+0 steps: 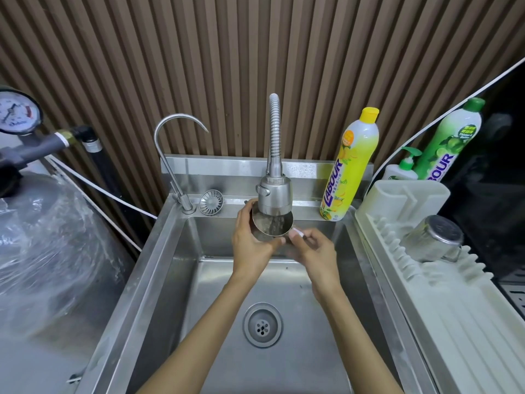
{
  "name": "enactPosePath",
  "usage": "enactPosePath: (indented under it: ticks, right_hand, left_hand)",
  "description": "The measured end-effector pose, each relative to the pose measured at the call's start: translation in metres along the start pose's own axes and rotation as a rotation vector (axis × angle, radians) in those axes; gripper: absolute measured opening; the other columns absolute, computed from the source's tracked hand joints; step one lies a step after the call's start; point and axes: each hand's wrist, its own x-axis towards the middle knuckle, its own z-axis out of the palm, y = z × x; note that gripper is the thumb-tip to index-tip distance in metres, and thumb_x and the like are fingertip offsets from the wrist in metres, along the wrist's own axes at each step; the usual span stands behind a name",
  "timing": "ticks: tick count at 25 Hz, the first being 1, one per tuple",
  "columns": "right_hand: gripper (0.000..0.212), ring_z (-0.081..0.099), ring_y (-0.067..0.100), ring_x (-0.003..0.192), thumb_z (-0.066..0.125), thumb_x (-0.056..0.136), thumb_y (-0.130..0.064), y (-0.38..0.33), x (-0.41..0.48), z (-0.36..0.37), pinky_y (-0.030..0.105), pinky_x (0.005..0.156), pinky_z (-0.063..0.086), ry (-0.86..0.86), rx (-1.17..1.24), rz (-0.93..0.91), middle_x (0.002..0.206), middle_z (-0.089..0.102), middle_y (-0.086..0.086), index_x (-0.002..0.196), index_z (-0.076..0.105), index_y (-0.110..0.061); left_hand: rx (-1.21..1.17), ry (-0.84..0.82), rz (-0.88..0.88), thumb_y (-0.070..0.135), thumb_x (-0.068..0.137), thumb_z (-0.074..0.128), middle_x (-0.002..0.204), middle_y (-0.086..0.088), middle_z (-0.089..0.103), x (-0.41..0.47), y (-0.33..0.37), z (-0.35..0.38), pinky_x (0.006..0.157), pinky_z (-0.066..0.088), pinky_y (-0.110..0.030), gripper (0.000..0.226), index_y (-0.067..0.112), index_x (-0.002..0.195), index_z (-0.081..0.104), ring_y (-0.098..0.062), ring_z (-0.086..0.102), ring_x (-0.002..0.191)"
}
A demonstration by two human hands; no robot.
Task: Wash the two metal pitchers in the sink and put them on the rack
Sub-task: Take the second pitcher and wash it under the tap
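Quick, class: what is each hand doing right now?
Left hand: closed around the metal pitcher under the running tap.
Right hand: at the pitcher's rim; grip unclear.

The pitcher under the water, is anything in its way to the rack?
Nothing visible blocks it. The left hand holds the pitcher under the tap, and the rack sits right of the sink. The other pitcher already lies there, with free slots beside it.
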Motion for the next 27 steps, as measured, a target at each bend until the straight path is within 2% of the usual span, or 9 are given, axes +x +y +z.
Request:
enactPosePath:
  ticks: [2, 6, 10, 14, 16, 18, 21, 24, 27]
  right_hand:
    - [0.019, 0.069, 0.031, 0.079, 0.059, 0.088, -0.017, 0.008, 0.000, 0.003, 0.038, 0.076, 0.060, -0.156, 0.258, 0.159, 0.085, 0.069, 0.016, 0.071, 0.055, -0.009]
    - [0.023, 0.070, 0.029, 0.056, 0.060, 0.088, -0.024, 0.000, -0.003, -0.001, 0.034, 0.053, 0.060, -0.163, 0.151, 0.243, 0.077, 0.068, 0.012, 0.081, 0.060, -0.002]
    - [0.030, 0.070, 0.034, 0.058, 0.065, 0.083, -0.034, -0.018, -0.004, -0.011, 0.047, 0.064, 0.058, 0.049, -0.443, 0.027, 0.076, 0.071, 0.011, 0.071, 0.058, -0.007]
    - [0.024, 0.066, 0.031, 0.085, 0.062, 0.085, -0.033, -0.024, -0.016, -0.011, 0.032, 0.070, 0.046, 0.189, -0.770, -0.278, 0.087, 0.073, 0.010, 0.086, 0.063, -0.009]
    - [0.015, 0.068, 0.019, 0.089, 0.063, 0.085, -0.023, -0.014, -0.015, -0.009, 0.026, 0.071, 0.048, 0.172, -0.522, -0.277, 0.094, 0.072, -0.001, 0.089, 0.065, -0.008]
    - [0.010, 0.068, 0.015, 0.093, 0.062, 0.086, -0.011, -0.001, -0.008, -0.005, 0.026, 0.071, 0.057, 0.035, -0.041, -0.138, 0.104, 0.069, -0.003, 0.076, 0.059, -0.007]
    - [0.020, 0.067, 0.028, 0.095, 0.058, 0.088, -0.007, 0.018, -0.003, 0.008, 0.033, 0.068, 0.060, -0.158, 0.362, 0.098, 0.102, 0.070, 0.012, 0.069, 0.052, -0.008]
    - [0.020, 0.072, 0.023, 0.072, 0.057, 0.089, -0.014, 0.021, -0.010, 0.015, 0.031, 0.055, 0.058, -0.251, 0.399, 0.219, 0.075, 0.071, 0.006, 0.070, 0.055, -0.009]
    - [0.017, 0.072, 0.024, 0.057, 0.060, 0.087, -0.021, 0.006, -0.011, 0.007, 0.028, 0.044, 0.055, -0.215, 0.218, 0.204, 0.072, 0.072, 0.002, 0.080, 0.061, -0.006]
  left_hand:
    - [0.219, 0.062, 0.079, 0.019, 0.052, 0.084, 0.121, -0.003, 0.053, -0.004, 0.010, -0.004, 0.093, 0.034, -0.021, 0.084, 0.016, 0.128, 0.048, -0.020, 0.048, 0.116]
    - [0.472, 0.131, -0.037, 0.054, 0.049, 0.081, 0.115, 0.000, 0.051, -0.013, 0.014, -0.007, 0.096, 0.035, -0.033, 0.082, 0.022, 0.119, 0.052, -0.020, 0.043, 0.113]
    - [0.055, -0.048, -0.298, 0.055, 0.034, 0.082, 0.102, 0.001, 0.068, -0.014, -0.004, -0.006, 0.089, 0.051, -0.031, 0.079, 0.018, 0.101, 0.062, -0.015, 0.063, 0.099]
    - [-0.296, -0.233, -0.370, 0.021, 0.045, 0.087, 0.101, -0.001, 0.071, -0.012, -0.018, 0.004, 0.086, 0.050, -0.026, 0.064, 0.017, 0.104, 0.061, -0.018, 0.065, 0.099]
    - [-0.339, -0.193, -0.290, 0.001, 0.051, 0.084, 0.109, -0.005, 0.067, -0.007, -0.017, 0.007, 0.088, 0.051, -0.027, 0.075, 0.013, 0.118, 0.052, -0.019, 0.063, 0.103]
    - [-0.260, -0.107, -0.161, 0.005, 0.046, 0.083, 0.118, -0.007, 0.063, -0.001, -0.012, 0.003, 0.092, 0.049, -0.025, 0.086, 0.016, 0.123, 0.047, -0.019, 0.060, 0.107]
    - [0.051, -0.015, 0.061, 0.003, 0.048, 0.080, 0.116, 0.004, 0.053, -0.001, 0.001, -0.011, 0.086, 0.036, -0.002, 0.080, 0.025, 0.119, 0.048, -0.017, 0.052, 0.111]
    - [0.421, 0.030, 0.120, 0.024, 0.052, 0.081, 0.118, 0.003, 0.046, -0.008, 0.015, -0.023, 0.091, 0.027, -0.019, 0.082, 0.020, 0.127, 0.048, -0.019, 0.041, 0.119]
    - [0.535, 0.053, -0.003, 0.055, 0.049, 0.077, 0.118, 0.001, 0.050, -0.009, 0.017, -0.027, 0.098, 0.034, -0.035, 0.081, 0.024, 0.120, 0.053, -0.021, 0.043, 0.117]
